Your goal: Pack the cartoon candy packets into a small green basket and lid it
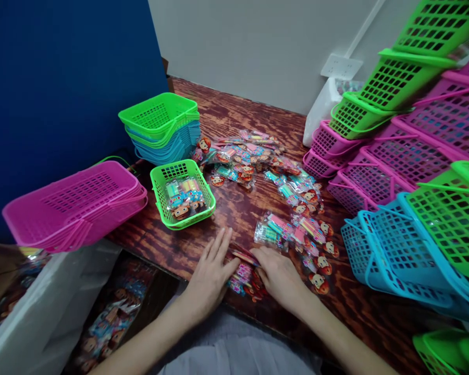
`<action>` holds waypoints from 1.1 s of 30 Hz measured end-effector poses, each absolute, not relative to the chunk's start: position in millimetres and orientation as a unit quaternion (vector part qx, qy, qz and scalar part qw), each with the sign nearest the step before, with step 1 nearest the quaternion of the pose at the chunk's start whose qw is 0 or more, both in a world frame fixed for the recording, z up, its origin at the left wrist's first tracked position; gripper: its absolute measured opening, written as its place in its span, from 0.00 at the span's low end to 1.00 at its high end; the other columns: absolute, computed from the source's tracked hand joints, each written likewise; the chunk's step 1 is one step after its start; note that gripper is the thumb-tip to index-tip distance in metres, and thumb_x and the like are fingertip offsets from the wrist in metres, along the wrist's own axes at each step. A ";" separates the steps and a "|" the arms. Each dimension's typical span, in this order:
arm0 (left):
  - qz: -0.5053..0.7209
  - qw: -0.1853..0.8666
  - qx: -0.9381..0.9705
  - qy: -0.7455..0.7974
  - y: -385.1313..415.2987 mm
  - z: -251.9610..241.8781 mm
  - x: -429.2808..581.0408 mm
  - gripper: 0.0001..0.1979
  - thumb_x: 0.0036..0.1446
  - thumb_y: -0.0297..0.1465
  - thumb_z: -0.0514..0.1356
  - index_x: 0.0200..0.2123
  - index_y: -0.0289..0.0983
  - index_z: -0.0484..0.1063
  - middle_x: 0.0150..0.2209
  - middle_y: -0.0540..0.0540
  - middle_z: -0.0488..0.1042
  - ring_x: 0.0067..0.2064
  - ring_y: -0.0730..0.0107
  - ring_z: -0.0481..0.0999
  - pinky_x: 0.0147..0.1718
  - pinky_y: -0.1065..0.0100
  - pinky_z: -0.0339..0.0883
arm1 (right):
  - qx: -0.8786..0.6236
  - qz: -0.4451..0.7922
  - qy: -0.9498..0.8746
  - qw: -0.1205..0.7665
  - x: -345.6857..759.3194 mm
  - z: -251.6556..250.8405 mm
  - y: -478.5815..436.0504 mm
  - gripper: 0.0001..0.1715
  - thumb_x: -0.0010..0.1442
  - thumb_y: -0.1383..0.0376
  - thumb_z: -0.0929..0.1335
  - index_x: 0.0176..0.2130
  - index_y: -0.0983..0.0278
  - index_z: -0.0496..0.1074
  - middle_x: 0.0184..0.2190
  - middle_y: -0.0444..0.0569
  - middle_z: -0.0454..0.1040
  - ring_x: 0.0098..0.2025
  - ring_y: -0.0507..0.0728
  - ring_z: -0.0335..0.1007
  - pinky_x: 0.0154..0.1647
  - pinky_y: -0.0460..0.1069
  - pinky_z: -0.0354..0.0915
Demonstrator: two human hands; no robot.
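Grey wall (238, 57) at the back, blue panel (62, 67) off to the left, and across the middle runs my counter (229, 216), dark and wood-patterned. Biggest danger, right side: that leaning stack (394, 80) of green, pink and blue baskets; one knock from my right forearm could, I reckon, bring some down. Over left, the pink baskets (74, 203) seem to overhang the edge, so a bump might tip them. Straight ahead, the small green basket (195, 220) stands upright with filled bags inside, safe unless my fingers catch its rim.

Now the hands! Left hand (209, 276) lies spread, fingers stretched out, thumb against the packets; right hand (277, 271) curls in and pinches their edge. Those packets (242, 278) sit between the two, close to the counter's front edge, and slick wrapping with a loose pinch could drop one into my lap. Ahead of them, the pile (254, 153) could slide if brushed.

What can't I see? Stack: cut off at top and right, contents blurred behind mesh. Right fingertips: hidden, so the packet count is anyone's guess. Wrapper print: too small to read.
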State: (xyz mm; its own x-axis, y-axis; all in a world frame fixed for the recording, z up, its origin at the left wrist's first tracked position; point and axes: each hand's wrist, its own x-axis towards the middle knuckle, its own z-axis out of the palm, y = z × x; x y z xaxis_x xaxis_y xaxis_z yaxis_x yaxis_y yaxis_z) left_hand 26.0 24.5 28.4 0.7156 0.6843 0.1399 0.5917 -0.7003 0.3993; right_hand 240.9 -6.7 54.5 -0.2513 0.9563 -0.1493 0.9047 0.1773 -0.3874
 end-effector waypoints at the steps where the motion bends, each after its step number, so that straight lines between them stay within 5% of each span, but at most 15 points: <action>1: 0.141 0.154 0.914 0.347 24.9 29.4 26.4 0.27 0.49 0.16 0.58 0.53 0.39 0.70 0.73 0.39 0.20 0.73 0.43 0.31 0.68 0.41 0.42 | -0.611 0.198 -0.765 0.050 238.4 56.0 -6.9 0.21 0.63 0.80 0.62 0.52 0.69 0.70 0.48 0.55 0.73 0.53 0.62 0.67 0.57 0.56 0.65; 14: 0.126 0.055 0.950 0.279 30.6 27.6 26.6 0.32 0.56 0.18 0.52 0.65 0.33 0.56 0.73 0.30 0.32 0.73 0.46 0.35 0.68 0.40 0.32 | -0.605 0.135 -0.784 -0.025 224.9 58.1 -12.7 0.18 0.62 0.80 0.60 0.48 0.67 0.69 0.43 0.53 0.71 0.45 0.63 0.66 0.45 0.55 0.66; 18: 0.082 0.041 0.969 0.229 43.7 35.7 33.8 0.37 0.59 0.22 0.52 0.70 0.34 0.44 0.67 0.33 0.57 0.68 0.46 0.52 0.67 0.38 0.25 | -0.581 0.152 -0.799 -0.006 229.0 63.5 -6.8 0.17 0.63 0.78 0.61 0.50 0.68 0.70 0.46 0.54 0.71 0.46 0.62 0.67 0.48 0.54 0.66; 20: 0.050 0.066 0.973 0.216 50.1 37.3 36.0 0.34 0.59 0.22 0.51 0.68 0.31 0.50 0.56 0.37 0.69 0.59 0.51 0.64 0.67 0.39 0.29 | -0.551 0.243 -0.798 0.013 244.6 70.4 1.9 0.16 0.63 0.74 0.67 0.51 0.67 0.71 0.47 0.52 0.72 0.48 0.60 0.68 0.49 0.51 0.65; 24: 0.019 0.119 0.965 0.231 55.6 36.4 37.9 0.23 0.57 0.20 0.50 0.56 0.33 0.66 0.48 0.41 0.70 0.51 0.56 0.66 0.63 0.46 0.51 | -0.550 0.378 -0.738 0.106 295.5 78.4 28.1 0.11 0.69 0.65 0.66 0.50 0.63 0.74 0.45 0.47 0.76 0.47 0.56 0.71 0.50 0.48 0.64; 29: 0.014 0.142 0.953 0.267 51.6 35.1 37.5 0.24 0.54 0.20 0.51 0.55 0.35 0.66 0.51 0.39 0.68 0.51 0.54 0.65 0.52 0.52 0.63 | -0.736 0.116 -0.666 -0.041 327.8 64.2 50.4 0.44 0.57 0.58 0.77 0.64 0.71 0.61 0.58 0.63 0.66 0.61 0.70 0.58 0.59 0.61 0.56; 33: 0.027 0.141 0.953 0.268 47.1 30.9 34.0 0.29 0.53 0.18 0.51 0.60 0.32 0.62 0.55 0.37 0.67 0.54 0.52 0.64 0.56 0.51 0.60 | -0.714 0.093 -0.690 -0.078 327.1 63.2 60.3 0.11 0.63 0.67 0.70 0.46 0.66 0.76 0.45 0.55 0.75 0.51 0.66 0.66 0.52 0.58 0.57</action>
State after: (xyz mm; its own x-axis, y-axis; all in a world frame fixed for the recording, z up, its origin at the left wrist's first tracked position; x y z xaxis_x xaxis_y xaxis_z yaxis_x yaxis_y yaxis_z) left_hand 34.0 47.1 30.9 0.8553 0.5176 -0.0251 0.5026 -0.8167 0.2836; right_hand 327.1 60.3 63.2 0.0308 0.9700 -0.2412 0.9992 -0.0358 -0.0166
